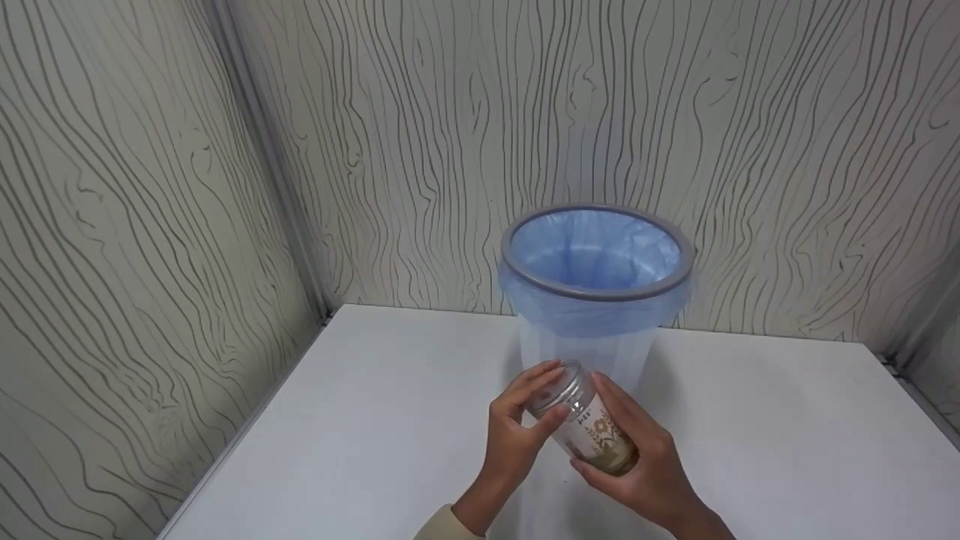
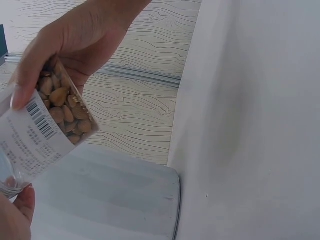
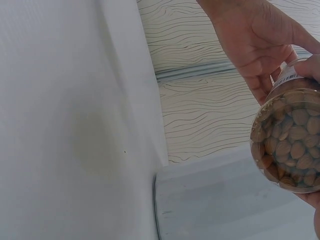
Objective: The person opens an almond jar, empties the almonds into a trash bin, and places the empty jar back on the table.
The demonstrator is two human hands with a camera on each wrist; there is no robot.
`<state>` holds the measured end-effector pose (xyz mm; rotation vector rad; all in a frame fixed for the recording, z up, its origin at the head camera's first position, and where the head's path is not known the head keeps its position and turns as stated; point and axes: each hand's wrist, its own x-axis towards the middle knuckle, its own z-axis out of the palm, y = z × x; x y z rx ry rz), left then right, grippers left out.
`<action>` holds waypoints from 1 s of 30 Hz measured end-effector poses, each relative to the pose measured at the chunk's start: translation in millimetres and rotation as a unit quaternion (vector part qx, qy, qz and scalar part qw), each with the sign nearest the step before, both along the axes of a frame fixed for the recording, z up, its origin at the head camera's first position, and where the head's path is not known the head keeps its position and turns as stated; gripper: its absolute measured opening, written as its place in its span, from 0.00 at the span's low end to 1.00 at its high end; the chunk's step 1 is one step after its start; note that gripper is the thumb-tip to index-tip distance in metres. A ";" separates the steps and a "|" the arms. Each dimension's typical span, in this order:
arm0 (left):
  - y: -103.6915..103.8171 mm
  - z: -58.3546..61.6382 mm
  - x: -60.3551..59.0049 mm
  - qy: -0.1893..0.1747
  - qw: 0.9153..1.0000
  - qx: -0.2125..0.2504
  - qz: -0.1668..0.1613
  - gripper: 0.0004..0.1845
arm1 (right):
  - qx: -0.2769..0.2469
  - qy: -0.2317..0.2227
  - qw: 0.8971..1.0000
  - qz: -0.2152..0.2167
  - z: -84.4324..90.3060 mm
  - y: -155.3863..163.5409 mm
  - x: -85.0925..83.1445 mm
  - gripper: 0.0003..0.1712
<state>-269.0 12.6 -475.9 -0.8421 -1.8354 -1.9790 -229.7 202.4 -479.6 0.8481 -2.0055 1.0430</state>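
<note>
Above the white table (image 1: 405, 390), just on the near side of the bin (image 1: 600, 296) with its blue liner (image 1: 600, 322), a clear jar (image 1: 592, 431) is held tilted between two hands. The left hand (image 1: 512, 435) grips the ribbed neck end with fingers and thumb curled round it; the right hand (image 1: 652, 457) grips the lower body, near the base. Brown nuts (image 3: 295, 135) lie at the base end (the printed label (image 2: 35, 132) hides part of the jar's side). Whether a lid covers the neck cannot be told. Probable faults: the smooth wall could turn or slide in the right hand if the left twists harder than the right resists; a jerk as the neck end comes free could scatter nuts; and tipping the neck downward, if it is uncovered, could spill them onto the table.
</note>
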 end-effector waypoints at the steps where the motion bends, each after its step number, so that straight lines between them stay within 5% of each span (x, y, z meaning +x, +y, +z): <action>1: 0.3 -0.1 0.2 -0.002 1.000 -0.001 0.003 0.21 | 0.001 0.001 1.000 -0.001 0.0 0.0 -0.1 0.61; 30: 5.9 2.5 4.6 -0.015 0.998 -0.005 0.058 0.18 | -0.003 0.003 1.000 0.004 -2.3 -0.4 -0.9 0.62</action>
